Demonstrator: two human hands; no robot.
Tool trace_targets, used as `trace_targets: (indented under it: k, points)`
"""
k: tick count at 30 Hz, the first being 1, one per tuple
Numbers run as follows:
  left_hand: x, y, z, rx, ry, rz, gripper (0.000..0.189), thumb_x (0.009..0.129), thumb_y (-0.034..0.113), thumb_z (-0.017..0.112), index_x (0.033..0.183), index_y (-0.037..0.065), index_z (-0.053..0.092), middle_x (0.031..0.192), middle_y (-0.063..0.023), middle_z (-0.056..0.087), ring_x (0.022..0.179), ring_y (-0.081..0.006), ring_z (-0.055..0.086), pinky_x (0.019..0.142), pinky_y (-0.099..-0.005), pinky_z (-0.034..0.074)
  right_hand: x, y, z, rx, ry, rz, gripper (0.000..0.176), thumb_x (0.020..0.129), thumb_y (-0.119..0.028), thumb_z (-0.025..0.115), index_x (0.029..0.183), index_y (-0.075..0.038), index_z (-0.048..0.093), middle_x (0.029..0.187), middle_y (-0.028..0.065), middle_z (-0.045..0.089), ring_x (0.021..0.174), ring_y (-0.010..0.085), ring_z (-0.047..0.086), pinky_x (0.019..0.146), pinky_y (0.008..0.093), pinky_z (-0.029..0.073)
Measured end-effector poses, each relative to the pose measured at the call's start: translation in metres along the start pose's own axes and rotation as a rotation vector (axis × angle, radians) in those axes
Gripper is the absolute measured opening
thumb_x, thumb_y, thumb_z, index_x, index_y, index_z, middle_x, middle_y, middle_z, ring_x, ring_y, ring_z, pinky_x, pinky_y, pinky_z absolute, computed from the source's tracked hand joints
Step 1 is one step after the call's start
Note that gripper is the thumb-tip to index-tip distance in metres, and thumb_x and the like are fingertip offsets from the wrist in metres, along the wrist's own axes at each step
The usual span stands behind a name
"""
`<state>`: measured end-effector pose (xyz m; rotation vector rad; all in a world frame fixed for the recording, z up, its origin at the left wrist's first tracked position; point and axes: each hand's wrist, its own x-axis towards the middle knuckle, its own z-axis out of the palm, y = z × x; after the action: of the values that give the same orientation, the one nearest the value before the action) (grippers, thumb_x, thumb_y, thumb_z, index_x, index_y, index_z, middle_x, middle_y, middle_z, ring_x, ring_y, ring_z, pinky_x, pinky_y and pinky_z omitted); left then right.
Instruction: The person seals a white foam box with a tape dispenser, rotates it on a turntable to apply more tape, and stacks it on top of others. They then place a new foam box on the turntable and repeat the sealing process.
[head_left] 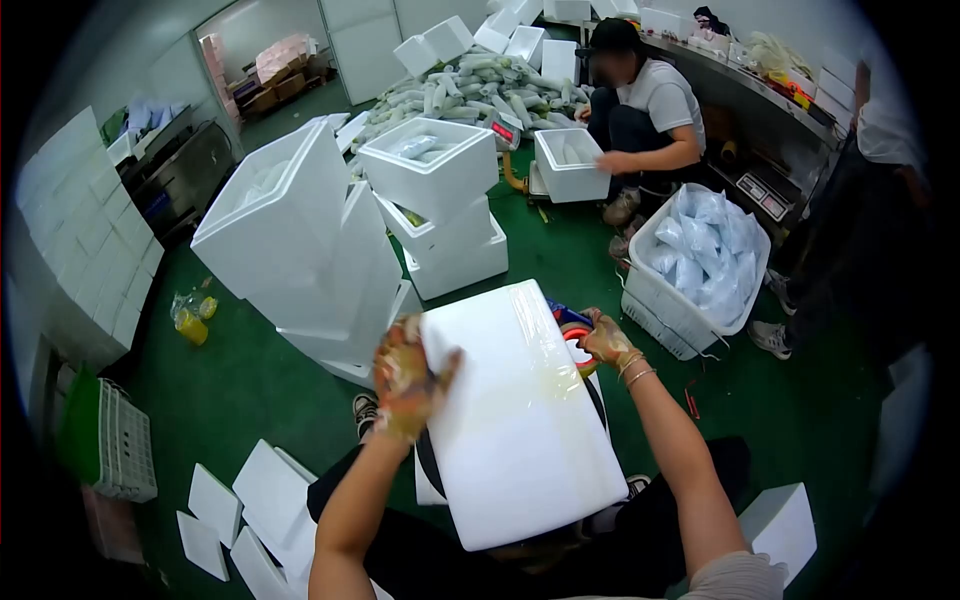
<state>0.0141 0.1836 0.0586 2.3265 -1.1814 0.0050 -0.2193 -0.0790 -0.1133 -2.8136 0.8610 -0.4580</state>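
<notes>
A white foam box (520,440) with its lid up stands in front of me, between my knees. Clear tape (545,345) runs along its top near the right side. My right hand (607,340), in a stained glove, grips a blue and orange tape dispenser (577,336) against the far right edge. My left hand (408,380), gloved too and blurred by motion, is at the box's left edge with the thumb apart from the fingers and nothing seen in it.
Foam boxes (430,160) are stacked ahead and left, before a heap of wrapped green vegetables (470,90). A person (650,110) crouches at a box on a scale. A white basket (690,270) holds ice-like bags. Loose lids (270,500) lie lower left.
</notes>
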Motion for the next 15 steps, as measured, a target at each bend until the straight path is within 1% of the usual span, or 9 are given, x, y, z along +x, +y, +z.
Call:
trace_targets:
  k: [1, 2, 3, 4, 5, 7, 10, 13, 15]
  points:
    - [-0.017, 0.018, -0.003, -0.189, -0.186, 0.226, 0.076, 0.076, 0.055, 0.065, 0.125, 0.000, 0.048, 0.119, -0.0227, 0.050, 0.114, -0.0382, 0.048, 0.099, -0.0437, 0.037, 0.002, -0.015, -0.006, 0.466, 0.097, 0.403, 0.034, 0.074, -0.007, 0.062, 0.107, -0.002, 0.056, 0.096, 0.0127, 0.064, 0.087, 0.0268, 0.061, 0.080, 0.0335, 0.047]
    - [-0.036, 0.039, -0.008, -0.375, -0.380, 0.450, 0.088, 0.072, 0.052, 0.071, 0.137, 0.004, 0.037, 0.134, -0.0210, 0.038, 0.125, -0.0372, 0.038, 0.106, -0.0452, 0.031, 0.005, -0.010, -0.001, 0.473, 0.104, 0.407, 0.034, 0.074, -0.007, 0.062, 0.107, -0.002, 0.056, 0.096, 0.0127, 0.064, 0.087, 0.0268, 0.061, 0.080, 0.0335, 0.047]
    - [-0.061, 0.062, -0.018, -0.294, -0.513, 0.774, 0.095, 0.073, 0.063, 0.064, 0.141, 0.006, 0.031, 0.136, -0.0198, 0.038, 0.128, -0.0379, 0.035, 0.110, -0.0506, 0.023, 0.006, 0.000, 0.011, 0.476, 0.076, 0.334, 0.036, 0.074, -0.007, 0.061, 0.109, -0.001, 0.054, 0.099, 0.0142, 0.064, 0.089, 0.0276, 0.061, 0.082, 0.0332, 0.047]
    - [-0.082, 0.106, -0.050, 0.145, -0.713, 0.971, 0.105, 0.070, 0.068, 0.064, 0.144, 0.004, 0.027, 0.144, -0.0207, 0.031, 0.137, -0.0389, 0.024, 0.112, -0.0504, 0.019, 0.003, 0.008, 0.018, 0.479, 0.048, 0.266, 0.039, 0.074, -0.007, 0.060, 0.111, 0.001, 0.053, 0.102, 0.0158, 0.063, 0.092, 0.0284, 0.062, 0.084, 0.0328, 0.047]
    - [-0.100, 0.100, -0.011, -0.078, -0.690, 1.265, 0.100, 0.073, 0.080, 0.042, 0.143, 0.009, 0.031, 0.144, -0.0139, 0.034, 0.138, -0.0363, 0.023, 0.110, -0.0573, 0.015, 0.001, -0.026, -0.039, 0.605, -0.114, 0.346, 0.041, 0.074, -0.007, 0.059, 0.114, 0.001, 0.053, 0.107, 0.0172, 0.063, 0.098, 0.0292, 0.062, 0.088, 0.0324, 0.046]
    - [-0.110, 0.105, 0.023, 0.008, -0.750, 1.361, 0.088, 0.071, 0.049, 0.062, 0.143, 0.008, 0.032, 0.144, -0.0186, 0.032, 0.140, -0.0367, 0.020, 0.113, -0.0534, 0.010, 0.007, 0.001, -0.008, 0.531, -0.028, 0.212, 0.040, 0.075, -0.008, 0.058, 0.114, 0.002, 0.053, 0.111, 0.0190, 0.062, 0.101, 0.0292, 0.061, 0.087, 0.0321, 0.047]
    - [-0.098, 0.127, 0.026, 0.079, -0.832, 1.337, 0.080, 0.062, 0.033, 0.065, 0.135, 0.011, 0.041, 0.131, -0.0147, 0.043, 0.131, -0.0365, 0.033, 0.113, -0.0541, 0.011, 0.007, -0.015, -0.038, 0.447, -0.026, 0.273, 0.046, 0.077, -0.008, 0.055, 0.121, 0.002, 0.053, 0.113, 0.0204, 0.063, 0.104, 0.0320, 0.060, 0.088, 0.0323, 0.047]
    - [-0.098, 0.141, 0.027, 0.019, -0.785, 1.216, 0.068, 0.063, 0.036, 0.066, 0.124, 0.010, 0.048, 0.122, -0.0135, 0.048, 0.123, -0.0346, 0.042, 0.109, -0.0541, 0.018, -0.003, 0.006, -0.009, 0.580, -0.135, 0.053, 0.042, 0.081, 0.005, 0.046, 0.122, 0.002, 0.054, 0.112, 0.0149, 0.064, 0.100, 0.0241, 0.062, 0.084, 0.0317, 0.048]
    - [-0.100, 0.144, 0.034, 0.033, -0.671, 1.161, 0.067, 0.065, 0.038, 0.066, 0.122, 0.009, 0.048, 0.120, -0.0140, 0.048, 0.119, -0.0336, 0.045, 0.108, -0.0540, 0.019, -0.036, 0.007, -0.014, 0.973, -0.109, -0.008, 0.043, 0.080, 0.008, 0.045, 0.121, 0.000, 0.054, 0.105, 0.0112, 0.066, 0.091, 0.0191, 0.060, 0.078, 0.0298, 0.048]
